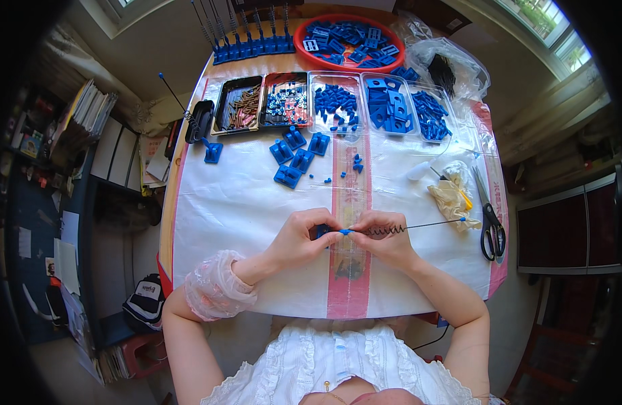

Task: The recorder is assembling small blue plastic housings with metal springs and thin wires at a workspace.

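My left hand (pixel 301 236) pinches a small blue plastic part (pixel 344 231) near the table's front middle. My right hand (pixel 385 237) holds a thin black rod with a coil spring (pixel 392 229) wound around it; the rod runs out to the right and ends in a blue tip (pixel 462 219). The blue part sits at the rod's left end, between both hands' fingertips. Several loose blue square blocks (pixel 294 158) lie on the white table cover (pixel 236 202) beyond my hands.
Trays at the back hold brown pins (pixel 241 106), small mixed bits (pixel 286 104) and blue parts (pixel 392 108). A red bowl (pixel 304 54) holds more blue parts. Finished rods stand in a row (pixel 253 44). Scissors (pixel 490 226) and a yellowish glove (pixel 452 199) lie right.
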A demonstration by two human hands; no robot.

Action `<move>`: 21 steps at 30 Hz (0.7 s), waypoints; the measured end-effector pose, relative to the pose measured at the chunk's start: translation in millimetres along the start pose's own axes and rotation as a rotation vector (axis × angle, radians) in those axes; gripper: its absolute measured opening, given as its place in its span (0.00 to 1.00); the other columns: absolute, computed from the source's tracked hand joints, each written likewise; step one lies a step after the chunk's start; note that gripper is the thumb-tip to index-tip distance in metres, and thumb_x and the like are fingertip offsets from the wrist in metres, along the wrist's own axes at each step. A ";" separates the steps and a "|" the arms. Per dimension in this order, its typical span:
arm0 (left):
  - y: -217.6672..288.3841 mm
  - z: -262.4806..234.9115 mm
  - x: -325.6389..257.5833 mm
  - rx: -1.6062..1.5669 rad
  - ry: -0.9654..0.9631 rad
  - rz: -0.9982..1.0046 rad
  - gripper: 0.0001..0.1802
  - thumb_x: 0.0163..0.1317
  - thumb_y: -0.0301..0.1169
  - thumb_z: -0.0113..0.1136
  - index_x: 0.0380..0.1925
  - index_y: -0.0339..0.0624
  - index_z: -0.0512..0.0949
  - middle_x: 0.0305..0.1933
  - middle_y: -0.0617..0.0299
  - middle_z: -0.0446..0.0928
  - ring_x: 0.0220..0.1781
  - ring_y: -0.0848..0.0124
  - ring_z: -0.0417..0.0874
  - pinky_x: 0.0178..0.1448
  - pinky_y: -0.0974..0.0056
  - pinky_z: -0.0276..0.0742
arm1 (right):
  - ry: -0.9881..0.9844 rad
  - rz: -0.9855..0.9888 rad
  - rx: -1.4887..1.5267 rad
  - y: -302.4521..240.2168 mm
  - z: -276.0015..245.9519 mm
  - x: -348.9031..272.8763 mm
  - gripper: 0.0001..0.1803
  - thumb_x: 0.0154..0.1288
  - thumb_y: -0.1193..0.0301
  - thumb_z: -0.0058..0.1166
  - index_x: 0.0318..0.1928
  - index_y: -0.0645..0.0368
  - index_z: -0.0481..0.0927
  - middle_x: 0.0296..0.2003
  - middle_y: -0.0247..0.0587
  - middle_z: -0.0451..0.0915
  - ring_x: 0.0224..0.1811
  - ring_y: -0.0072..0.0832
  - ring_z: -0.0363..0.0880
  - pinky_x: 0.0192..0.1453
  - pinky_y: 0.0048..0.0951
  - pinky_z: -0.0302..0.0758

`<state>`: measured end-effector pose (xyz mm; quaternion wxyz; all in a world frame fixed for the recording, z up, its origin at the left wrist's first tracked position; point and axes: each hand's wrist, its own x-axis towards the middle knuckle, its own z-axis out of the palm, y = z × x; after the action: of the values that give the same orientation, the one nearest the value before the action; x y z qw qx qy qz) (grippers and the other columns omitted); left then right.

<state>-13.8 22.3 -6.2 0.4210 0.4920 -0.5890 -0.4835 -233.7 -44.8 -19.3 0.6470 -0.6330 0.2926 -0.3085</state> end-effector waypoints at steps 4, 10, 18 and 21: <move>1.1 -0.5 -0.3 -0.005 -0.019 -0.003 0.04 0.63 0.24 0.67 0.38 0.37 0.85 0.33 0.69 0.80 0.28 0.85 0.72 0.29 0.75 0.65 | 0.000 -0.001 -0.002 0.3 -0.1 -0.3 0.04 0.60 0.81 0.66 0.36 0.66 0.85 0.31 0.29 0.81 0.32 0.10 0.76 0.33 0.15 0.71; -3.3 0.4 -0.5 -0.022 -0.011 -0.001 0.04 0.63 0.23 0.67 0.38 0.37 0.84 0.33 0.68 0.80 0.29 0.85 0.74 0.29 0.76 0.66 | 0.005 0.000 0.003 -0.7 0.8 -0.1 0.04 0.60 0.82 0.66 0.36 0.67 0.85 0.31 0.29 0.81 0.32 0.10 0.76 0.32 0.15 0.71; -2.7 0.3 0.2 0.009 0.003 0.015 0.05 0.61 0.24 0.67 0.37 0.37 0.85 0.32 0.65 0.81 0.26 0.82 0.75 0.28 0.73 0.67 | 0.002 -0.013 -0.014 0.4 0.0 -0.5 0.04 0.59 0.82 0.66 0.35 0.67 0.85 0.30 0.29 0.80 0.31 0.10 0.75 0.31 0.16 0.69; -2.1 0.1 0.0 0.006 0.004 0.014 0.05 0.61 0.24 0.67 0.37 0.37 0.85 0.32 0.65 0.81 0.26 0.82 0.74 0.27 0.73 0.67 | 0.001 -0.017 -0.026 -1.0 0.2 -0.2 0.04 0.59 0.82 0.66 0.35 0.66 0.84 0.30 0.28 0.80 0.31 0.10 0.74 0.31 0.16 0.69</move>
<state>-13.6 22.2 -8.3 0.4241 0.4899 -0.5931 -0.4779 -233.7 -44.4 -18.3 0.6359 -0.6437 0.2916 -0.3103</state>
